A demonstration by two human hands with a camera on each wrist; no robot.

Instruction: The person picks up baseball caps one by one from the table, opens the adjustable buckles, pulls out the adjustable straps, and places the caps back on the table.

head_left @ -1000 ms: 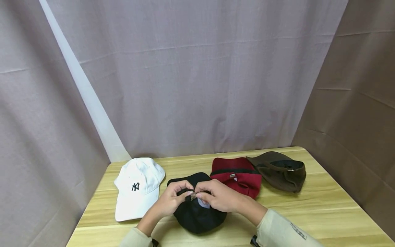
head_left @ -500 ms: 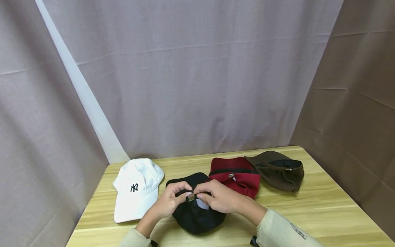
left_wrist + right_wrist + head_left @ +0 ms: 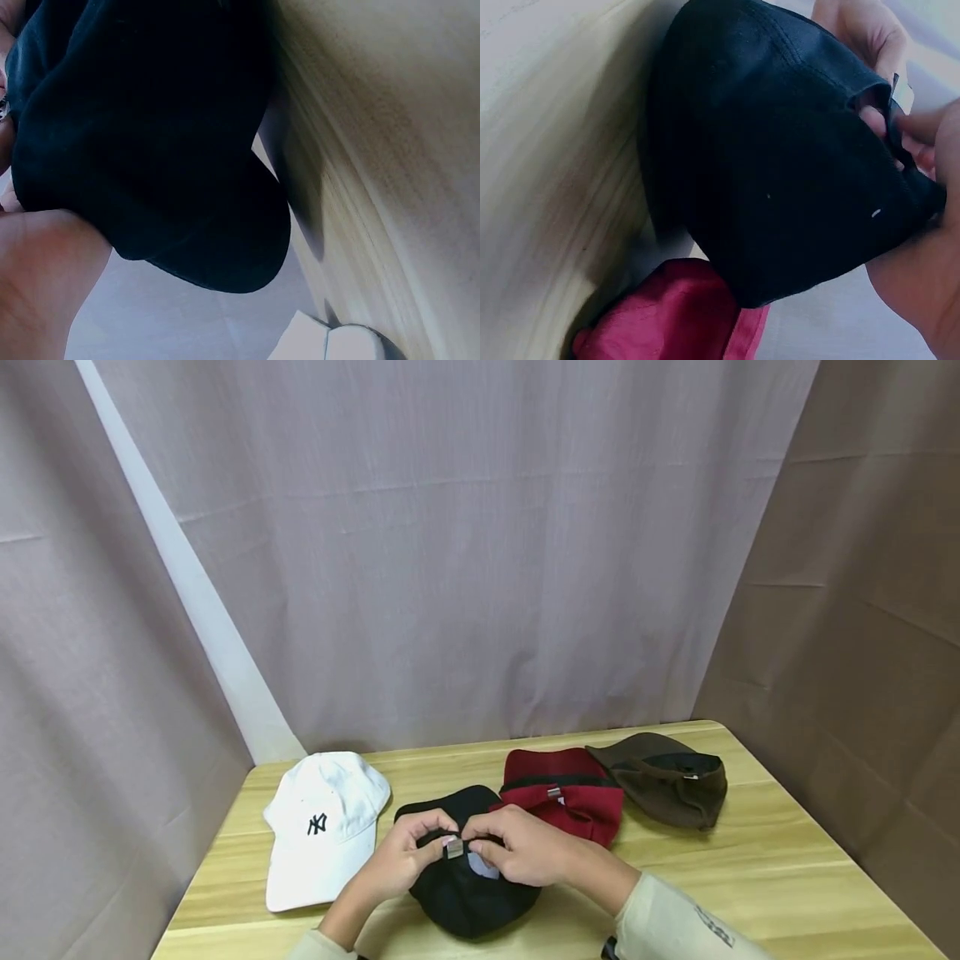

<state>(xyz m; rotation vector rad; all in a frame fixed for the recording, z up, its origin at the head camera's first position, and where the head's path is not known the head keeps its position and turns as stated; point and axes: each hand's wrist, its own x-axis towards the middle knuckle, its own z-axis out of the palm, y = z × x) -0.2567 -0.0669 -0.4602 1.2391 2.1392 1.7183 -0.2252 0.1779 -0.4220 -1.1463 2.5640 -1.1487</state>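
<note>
A black cap (image 3: 472, 902) with a rounded crown, pale label (image 3: 482, 865) inside and shiny metal buckle (image 3: 454, 849) on its strap (image 3: 897, 131) is over the worktop (image 3: 720, 893), between a white cap (image 3: 341, 814) and a red cap (image 3: 543, 767). Left hand (image 3: 399, 862) and right hand (image 3: 528, 852) both have curled fingers, nearly closed, pinching the strap on either side of the buckle.

I'm counting four caps: one white cap (image 3: 327, 837), one black cap (image 3: 474, 902), one red cap (image 3: 581, 806), one brown cap (image 3: 663, 789). Also two hands, one left hand (image 3: 401, 860) and one right hand (image 3: 521, 850), two sleeves (image 3: 671, 917), and just one desk (image 3: 750, 860).
</note>
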